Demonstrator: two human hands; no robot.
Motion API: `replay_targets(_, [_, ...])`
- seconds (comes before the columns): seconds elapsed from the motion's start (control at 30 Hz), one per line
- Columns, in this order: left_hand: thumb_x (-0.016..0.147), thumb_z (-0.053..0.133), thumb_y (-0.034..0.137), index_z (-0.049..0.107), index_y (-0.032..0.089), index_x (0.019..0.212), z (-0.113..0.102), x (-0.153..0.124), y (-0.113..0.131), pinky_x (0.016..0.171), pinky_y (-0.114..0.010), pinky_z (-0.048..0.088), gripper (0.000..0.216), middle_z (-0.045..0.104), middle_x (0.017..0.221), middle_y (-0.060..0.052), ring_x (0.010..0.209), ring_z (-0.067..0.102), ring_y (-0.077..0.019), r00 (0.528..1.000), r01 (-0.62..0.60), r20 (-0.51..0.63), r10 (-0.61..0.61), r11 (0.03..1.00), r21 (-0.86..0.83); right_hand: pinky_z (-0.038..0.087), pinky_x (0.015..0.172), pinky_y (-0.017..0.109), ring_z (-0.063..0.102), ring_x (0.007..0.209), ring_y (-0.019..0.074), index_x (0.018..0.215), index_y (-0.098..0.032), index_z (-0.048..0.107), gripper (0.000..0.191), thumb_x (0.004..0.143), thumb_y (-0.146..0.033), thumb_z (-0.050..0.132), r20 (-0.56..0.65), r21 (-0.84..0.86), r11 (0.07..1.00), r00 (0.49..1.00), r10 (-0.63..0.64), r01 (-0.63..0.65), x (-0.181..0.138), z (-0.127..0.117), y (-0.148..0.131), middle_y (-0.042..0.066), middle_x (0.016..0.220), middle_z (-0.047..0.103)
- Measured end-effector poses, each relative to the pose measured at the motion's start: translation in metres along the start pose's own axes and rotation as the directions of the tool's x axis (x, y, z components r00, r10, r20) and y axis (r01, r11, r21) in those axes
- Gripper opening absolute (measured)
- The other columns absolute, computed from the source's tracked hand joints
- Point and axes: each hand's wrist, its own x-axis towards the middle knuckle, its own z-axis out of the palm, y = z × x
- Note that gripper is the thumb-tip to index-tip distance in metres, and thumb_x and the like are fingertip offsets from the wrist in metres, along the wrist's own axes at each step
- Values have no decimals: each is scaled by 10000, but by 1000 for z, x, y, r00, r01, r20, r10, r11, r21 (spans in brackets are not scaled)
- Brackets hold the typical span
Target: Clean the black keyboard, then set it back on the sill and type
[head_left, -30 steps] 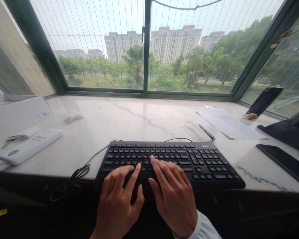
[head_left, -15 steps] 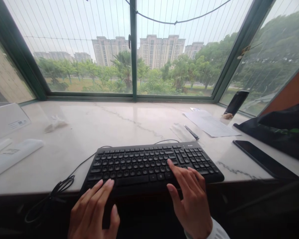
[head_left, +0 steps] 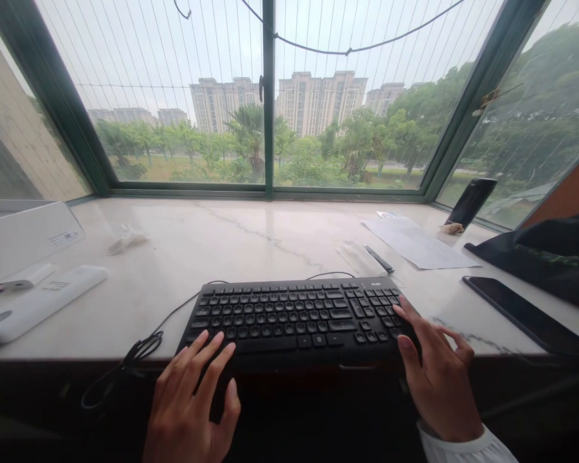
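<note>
A black computer keyboard (head_left: 289,315) lies at the front edge of the marble sill. My left hand (head_left: 193,399) is open, its fingers spread over the keyboard's lower left corner and its thumb held apart. At the other end, my right hand (head_left: 437,370) is open too, with the index finger reaching to the number pad's right side. I cannot tell whether either hand presses a key. Neither hand holds anything. From the keyboard's back left runs a black cable (head_left: 142,350), bundled in loops that hang over the sill's edge.
A dark phone (head_left: 525,313) lies to the right, before a black bag (head_left: 550,257). Behind the keyboard are a pen (head_left: 379,258) and a paper sheet (head_left: 419,243). A dark upright object (head_left: 470,204) leans by the window. On the left are a white box (head_left: 29,235) and a white power strip-like object (head_left: 53,302).
My right hand has moved right, from the main keys to the number pad. The left hand stays at the lower left corner, fingers slightly more spread. The view has shifted a little left.
</note>
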Motion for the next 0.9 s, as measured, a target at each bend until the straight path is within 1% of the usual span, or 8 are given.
replay_targets(0.07, [839, 532, 240, 552, 227, 1254, 1, -2, 1, 1036, -438, 367, 416, 606, 1263, -61, 1236, 506, -270, 1000, 1, 9, -1, 1000, 1, 254, 996, 459, 590, 1101, 233, 1302, -272, 525, 423, 985, -438, 299, -10, -1, 1000, 1000, -3, 3, 3, -1, 0, 55, 1244, 626])
replay_targets(0.17, [841, 527, 242, 560, 240, 1238, 3, -4, 4, 1041, -454, 364, 398, 558, 1329, -65, 1268, 476, -283, 999, 42, 4, -42, 999, 11, 242, 983, 463, 557, 1154, 250, 1167, -286, 613, 386, 977, -444, 317, -10, -30, 1000, 1000, 9, -9, 6, -2, -4, 50, 1282, 600])
replay_targets(0.3, [837, 528, 251, 534, 234, 1266, 4, -4, 8, 1069, -469, 341, 429, 567, 1313, -67, 1286, 454, -288, 998, 55, 24, -55, 998, 20, 228, 997, 450, 586, 1113, 213, 1235, -291, 556, 370, 986, -396, 304, 11, 5, 1000, 1000, 7, -7, 7, 0, -9, 28, 1217, 639])
replay_targets(0.37, [833, 519, 236, 532, 244, 1270, 3, -4, 9, 1072, -467, 338, 437, 573, 1302, -59, 1288, 452, -282, 998, 52, 33, -53, 998, 25, 233, 990, 448, 569, 1139, 220, 1201, -291, 574, 357, 980, -404, 318, 3, -5, 1000, 1000, 8, -8, 7, 0, -9, 32, 1245, 621])
replay_targets(0.47, [821, 499, 218, 546, 242, 1244, 2, -2, 9, 1071, -475, 331, 427, 534, 1351, -61, 1307, 428, -289, 997, 50, 48, -52, 998, 36, 239, 988, 445, 557, 1159, 227, 1141, -270, 595, 340, 977, -400, 327, 24, -2, 1000, 1000, -17, 17, 10, -2, -9, 48, 1275, 604])
replay_targets(0.6, [808, 494, 220, 528, 236, 1266, 0, 0, 9, 1076, -474, 315, 459, 554, 1337, -52, 1307, 426, -284, 996, 25, 89, -29, 999, 44, 246, 996, 447, 594, 1091, 214, 1219, -282, 553, 343, 974, -395, 342, 76, 16, 997, 994, -77, 76, 15, -4, -9, 37, 1203, 644])
replay_targets(0.77, [799, 487, 189, 553, 240, 1242, -1, 1, 11, 1055, -474, 324, 451, 515, 1382, -46, 1327, 398, -292, 996, 34, 82, -39, 998, 56, 313, 970, 430, 536, 1173, 243, 1190, -268, 593, 351, 969, -398, 354, 76, -12, 996, 993, -87, 88, 19, -2, -8, 56, 1315, 570])
replay_targets(0.9, [799, 490, 203, 515, 222, 1300, -2, 3, 13, 1075, -470, 302, 502, 565, 1330, -40, 1308, 419, -280, 995, 8, 99, -13, 999, 50, 360, 972, 373, 532, 1179, 207, 1287, -264, 525, 371, 976, -385, 362, 137, 47, 992, 983, -125, 119, 23, -4, -6, 31, 1296, 588])
